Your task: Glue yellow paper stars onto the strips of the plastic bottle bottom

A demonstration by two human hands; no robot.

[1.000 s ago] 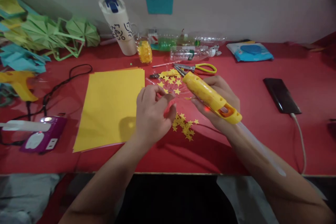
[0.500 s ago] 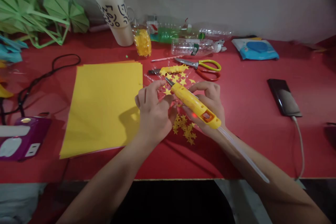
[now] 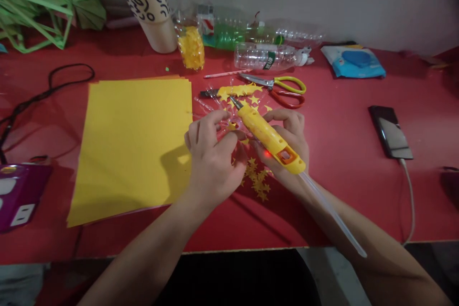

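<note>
A yellow hot glue gun (image 3: 267,136) with a clear glue stick (image 3: 333,215) sticking out of its back is in my right hand (image 3: 292,141), closed around it. Its metal nozzle points up and left, and a red light glows on its side. My left hand (image 3: 213,153) has its fingers curled at the edge of a clear plastic piece (image 3: 234,122) with thin strips fanning outward; its fingertips are partly hidden. Small yellow paper stars (image 3: 258,179) lie below and between the hands, with more beyond the nozzle.
Left of my hands lies a stack of yellow paper (image 3: 136,138). Scissors (image 3: 283,87), a striped stick (image 3: 224,74), plastic bottles (image 3: 265,57), a jar of yellow pieces (image 3: 191,48) and a white tumbler (image 3: 148,9) stand or lie behind. A phone (image 3: 390,131) with cable is right.
The camera view has shifted slightly. The glue gun's nozzle has moved a little to the right and up, over the clear plastic piece. Both hands keep their hold.
</note>
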